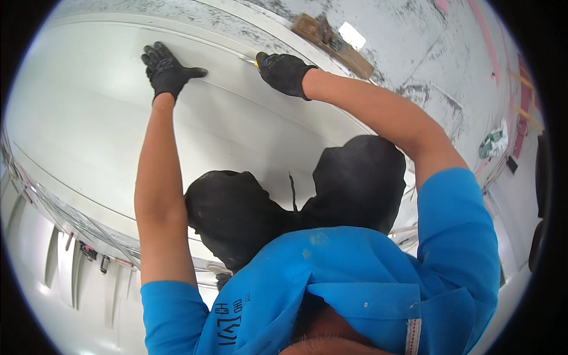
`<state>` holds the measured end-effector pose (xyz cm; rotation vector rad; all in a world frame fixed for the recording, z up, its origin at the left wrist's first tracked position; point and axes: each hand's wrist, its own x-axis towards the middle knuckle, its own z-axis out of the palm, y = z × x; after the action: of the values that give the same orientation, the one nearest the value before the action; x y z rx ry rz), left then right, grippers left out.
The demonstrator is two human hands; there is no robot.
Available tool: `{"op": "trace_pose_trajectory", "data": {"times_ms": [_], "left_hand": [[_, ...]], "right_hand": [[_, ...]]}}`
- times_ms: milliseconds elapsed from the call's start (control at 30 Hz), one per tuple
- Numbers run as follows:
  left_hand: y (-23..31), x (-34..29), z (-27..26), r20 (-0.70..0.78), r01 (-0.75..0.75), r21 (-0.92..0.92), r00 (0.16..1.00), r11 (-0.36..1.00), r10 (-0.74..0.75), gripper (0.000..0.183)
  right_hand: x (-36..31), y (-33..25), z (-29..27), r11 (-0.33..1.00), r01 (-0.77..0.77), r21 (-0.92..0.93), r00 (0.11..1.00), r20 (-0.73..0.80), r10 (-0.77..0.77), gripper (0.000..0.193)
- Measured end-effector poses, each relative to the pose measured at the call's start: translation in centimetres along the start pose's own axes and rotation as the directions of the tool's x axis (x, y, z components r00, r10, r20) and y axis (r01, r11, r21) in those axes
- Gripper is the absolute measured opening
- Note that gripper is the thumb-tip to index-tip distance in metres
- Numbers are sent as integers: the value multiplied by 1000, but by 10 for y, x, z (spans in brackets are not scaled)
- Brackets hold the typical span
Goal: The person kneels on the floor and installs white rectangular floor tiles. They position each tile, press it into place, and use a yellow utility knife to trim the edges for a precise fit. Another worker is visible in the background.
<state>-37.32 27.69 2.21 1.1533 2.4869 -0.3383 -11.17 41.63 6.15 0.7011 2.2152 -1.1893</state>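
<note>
A large off-white panel [89, 89] with long ridges spreads out under me, and my knees, in black trousers, are over it. My left hand [167, 70], in a black glove, lies flat on the panel with fingers spread and thumb pointing right; nothing is in it. To its right, my right hand [284, 72], gloved in black too, is closed around a small yellow-handled utility knife [257, 63]. Its thin, light blade points left along a ridge near the panel's far edge. Most of the handle is hidden in the glove.
Beyond the panel's far edge, a wooden board [355, 61] lies on the grey, dark-speckled floor beside a white rectangular piece [352, 35]. A green and white packet [493, 142] is at the far right. Several hand tools [89, 251] and long strips sit at the lower left.
</note>
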Motion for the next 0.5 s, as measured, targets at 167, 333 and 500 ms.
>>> {"op": "trace_pose_trajectory", "data": {"times_ms": [167, 333, 500], "left_hand": [[-17, 9, 7, -6, -29, 87, 1000, 996, 30, 151], [-23, 14, 8, -11, -72, 107, 997, 992, 74, 144], [-32, 19, 8, 21, -82, 100, 997, 992, 80, 142]], "right_hand": [[-49, 37, 17, 1000, 5, -23, 1000, -26, -6, 33], [-100, 61, 32, 996, 24, -80, 998, -57, -29, 23], [-143, 89, 41, 997, -30, -70, 999, -32, 28, 20]]}}
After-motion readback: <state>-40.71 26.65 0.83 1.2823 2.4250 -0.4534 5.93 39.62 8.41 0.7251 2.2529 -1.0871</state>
